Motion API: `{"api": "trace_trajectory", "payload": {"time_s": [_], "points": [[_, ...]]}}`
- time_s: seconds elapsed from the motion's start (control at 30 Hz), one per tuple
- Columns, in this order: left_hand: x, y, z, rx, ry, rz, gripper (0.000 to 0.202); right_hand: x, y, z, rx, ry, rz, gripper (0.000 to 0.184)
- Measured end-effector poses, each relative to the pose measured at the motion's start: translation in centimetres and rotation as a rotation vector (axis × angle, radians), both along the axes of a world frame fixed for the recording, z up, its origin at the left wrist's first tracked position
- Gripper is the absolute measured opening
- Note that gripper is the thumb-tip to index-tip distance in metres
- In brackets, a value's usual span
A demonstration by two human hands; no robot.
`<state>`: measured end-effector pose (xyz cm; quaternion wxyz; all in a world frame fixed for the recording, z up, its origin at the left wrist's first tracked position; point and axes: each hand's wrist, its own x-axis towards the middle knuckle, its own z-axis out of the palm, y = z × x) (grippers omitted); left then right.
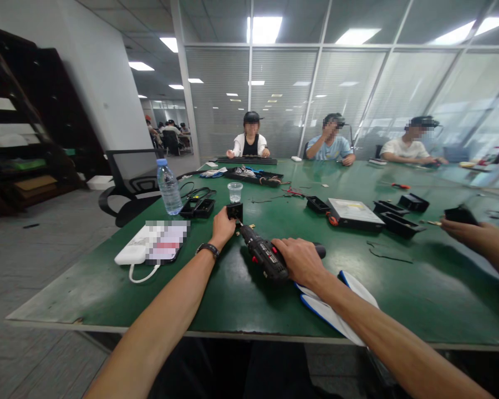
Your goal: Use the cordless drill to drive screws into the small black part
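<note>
Head view: I see the right hand [301,257] wrapped around a power screwdriver [264,252], its long axis slanting forward and left to the small black part [234,211] gripped in the left hand's [223,227] fingers, over the green table [241,302].

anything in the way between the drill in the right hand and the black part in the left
Nothing visible stands between them: the drill in the right hand points straight at the black part in the left hand. The plastic cup is beyond the part, outside that gap.
</note>
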<state>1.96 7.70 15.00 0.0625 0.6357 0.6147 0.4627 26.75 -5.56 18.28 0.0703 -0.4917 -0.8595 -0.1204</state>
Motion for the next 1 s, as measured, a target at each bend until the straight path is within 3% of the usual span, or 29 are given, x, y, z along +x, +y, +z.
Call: {"api": "trace_trajectory", "payload": {"time_s": [0.27, 1.0], "points": [[-0.23, 0.46, -0.08, -0.024, 0.007, 0.014, 0.030, -0.27, -0.32, 0.67, -0.029, -0.018, -0.024, 0.045], [-0.15, -0.03, -0.21, -0.028, -0.081, -0.081, 0.035, 0.05, 0.07, -0.19, 0.020, 0.008, 0.023, 0.033]]}}
